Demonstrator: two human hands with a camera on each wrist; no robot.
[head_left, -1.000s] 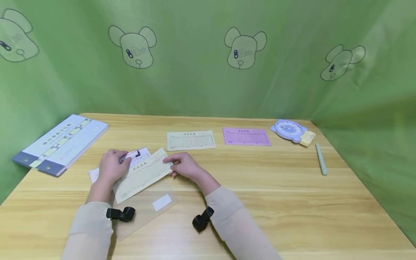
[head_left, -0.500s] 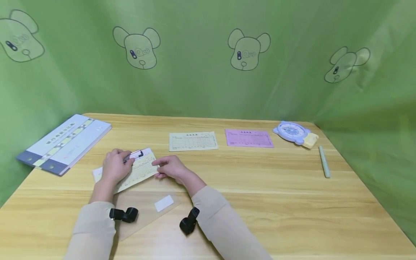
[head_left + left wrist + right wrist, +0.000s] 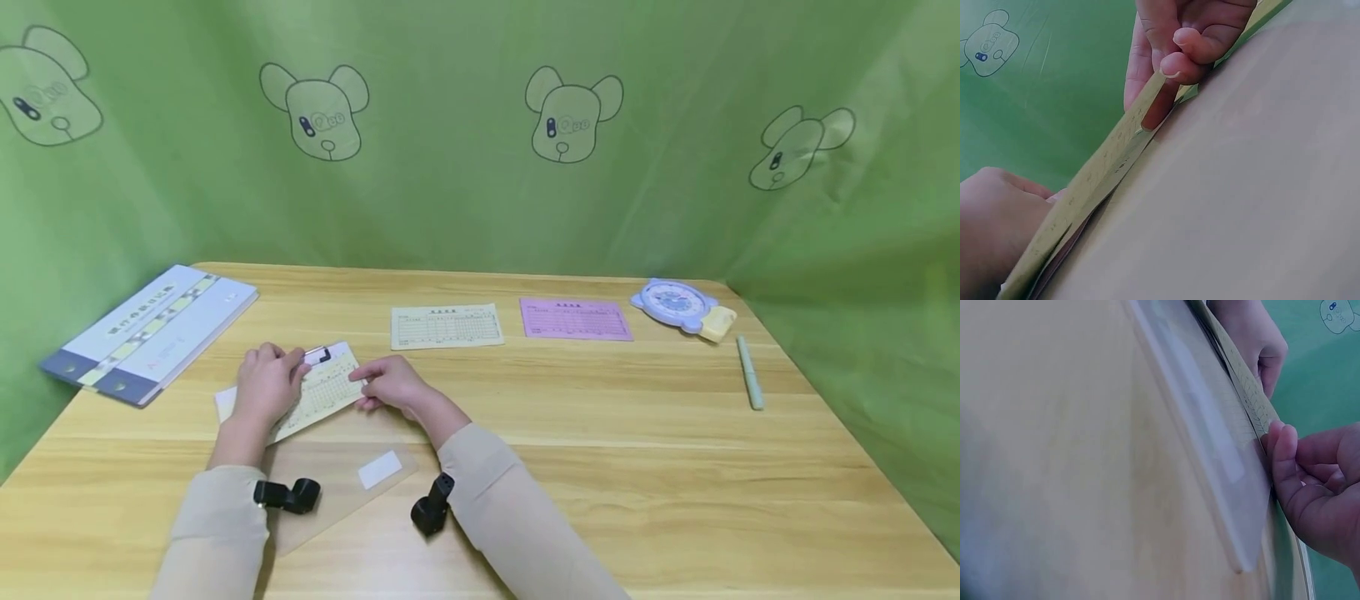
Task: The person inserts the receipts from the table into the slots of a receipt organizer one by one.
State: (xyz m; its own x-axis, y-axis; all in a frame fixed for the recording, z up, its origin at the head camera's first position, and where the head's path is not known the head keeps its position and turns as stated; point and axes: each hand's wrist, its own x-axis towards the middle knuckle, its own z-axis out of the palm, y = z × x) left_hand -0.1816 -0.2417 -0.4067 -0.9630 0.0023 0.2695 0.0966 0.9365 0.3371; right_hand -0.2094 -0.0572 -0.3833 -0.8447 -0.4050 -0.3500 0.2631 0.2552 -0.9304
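Observation:
A clear clipboard (image 3: 330, 479) with a white label lies tilted on the left of the table, its metal clip (image 3: 320, 355) at the far edge. My left hand (image 3: 264, 383) rests over that edge, thumb and fingers gripping at the clip. A pale yellow printed form (image 3: 322, 396) lies on the board, its top edge at the clip, over a whitish sheet (image 3: 225, 404) that shows at the sides. My right hand (image 3: 390, 386) pinches the form's right edge between thumb and fingers. In the right wrist view, the right fingertips (image 3: 1284, 447) hold the form just above the board.
A blue-and-white ledger book (image 3: 150, 333) lies at the far left. Behind the board are a pale green form (image 3: 447, 327) and a purple form (image 3: 575, 319). A blue round clock-like object (image 3: 671, 304), a yellow block (image 3: 717, 324) and a green pen (image 3: 750, 372) lie at right.
The right hand has brought the yellow form left and away from me, up to the clip. The left thumb has shifted slightly and the clip's lever shows less. The last half second changed little else.

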